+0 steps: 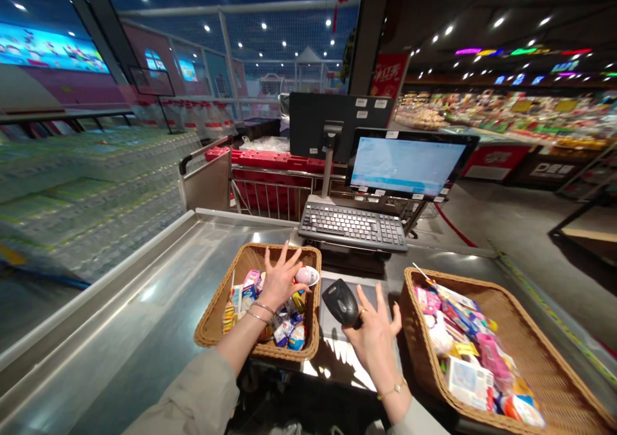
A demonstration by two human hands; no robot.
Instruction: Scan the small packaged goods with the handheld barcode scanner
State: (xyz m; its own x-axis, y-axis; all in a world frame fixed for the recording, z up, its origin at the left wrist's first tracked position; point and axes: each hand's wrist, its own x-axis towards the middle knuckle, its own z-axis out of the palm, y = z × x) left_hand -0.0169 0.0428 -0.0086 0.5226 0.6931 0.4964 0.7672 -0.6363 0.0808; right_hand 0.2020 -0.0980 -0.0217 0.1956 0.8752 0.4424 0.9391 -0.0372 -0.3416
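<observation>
My left hand (pixel 279 281) is above the left wicker basket (pixel 206 332). Its thumb and index finger pinch a white and pink egg-shaped package (pixel 308 275) at the basket's right rim, while the other fingers spread out. Small colourful packages (pixel 284 329) lie in that basket below my hand. Between the two baskets, my right hand (pixel 376 332) grips a black handheld barcode scanner (pixel 340 301). The scanner's head points up and left, and its handle is mostly hidden. Several mixed packages (pixel 470 377) fill part of the right wicker basket (pixel 544 358).
Beyond the baskets, a black keyboard (pixel 354 223) sits before a lit monitor (pixel 405 165). A second screen (pixel 328 123) faces away. The metal counter (pixel 159 306) extends left, with a raised edge. A metal shopping cart (pixel 270 194) stands behind, and stacked bottles (pixel 96 197) are at the left.
</observation>
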